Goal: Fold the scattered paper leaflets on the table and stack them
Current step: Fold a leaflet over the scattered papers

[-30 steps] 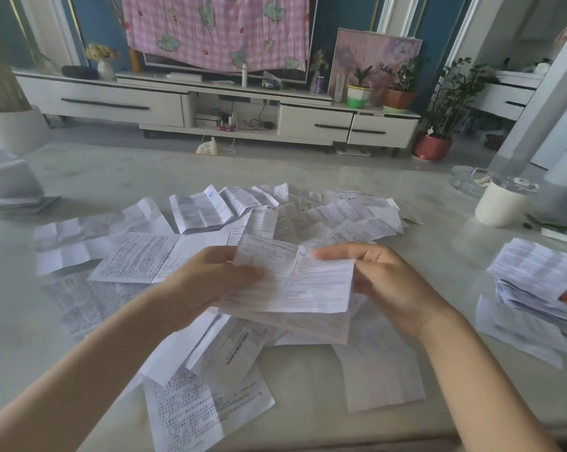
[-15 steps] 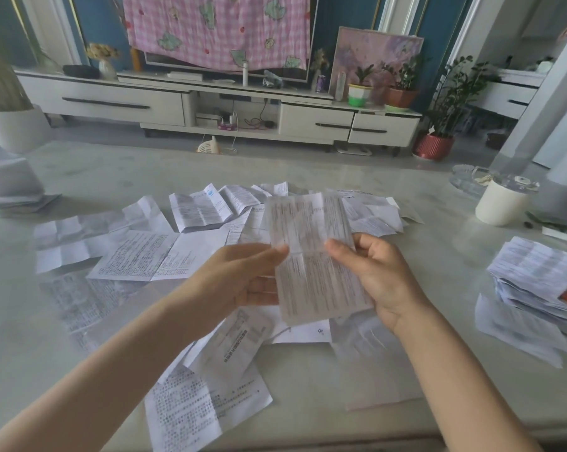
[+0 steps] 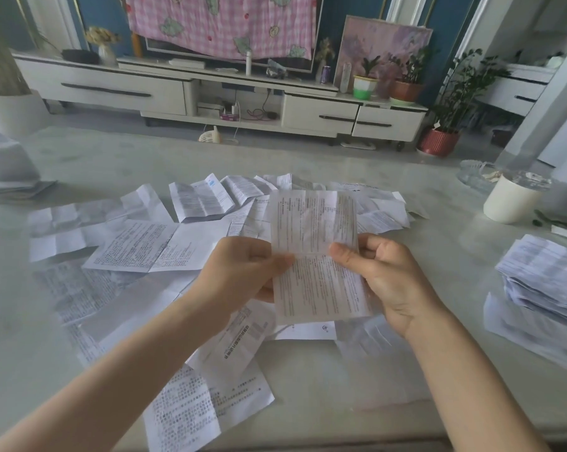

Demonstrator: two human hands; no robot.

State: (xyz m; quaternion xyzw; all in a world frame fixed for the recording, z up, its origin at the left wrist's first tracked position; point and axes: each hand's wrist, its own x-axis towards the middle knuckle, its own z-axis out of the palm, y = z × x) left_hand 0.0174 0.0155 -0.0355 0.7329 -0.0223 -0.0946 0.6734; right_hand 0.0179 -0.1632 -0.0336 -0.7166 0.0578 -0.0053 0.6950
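A long printed leaflet (image 3: 314,252) is held upright above the table, creased across its middle. My left hand (image 3: 243,272) pinches its left edge at the crease and my right hand (image 3: 383,272) pinches the right edge. Beneath and around my hands, several unfolded leaflets (image 3: 138,246) lie scattered over the pale marble table (image 3: 308,370). A stack of folded leaflets (image 3: 546,275) sits at the right edge of the table.
A white cylindrical container (image 3: 510,200) and a glass ashtray (image 3: 477,174) stand at the far right. Another pile of papers (image 3: 11,187) lies at the far left. Beyond the table is a TV cabinet (image 3: 210,93) with potted plants.
The leaflet, held wide and low a second ago, has been turned lengthwise and raised upright between both hands. My fingers have shifted to its middle crease.
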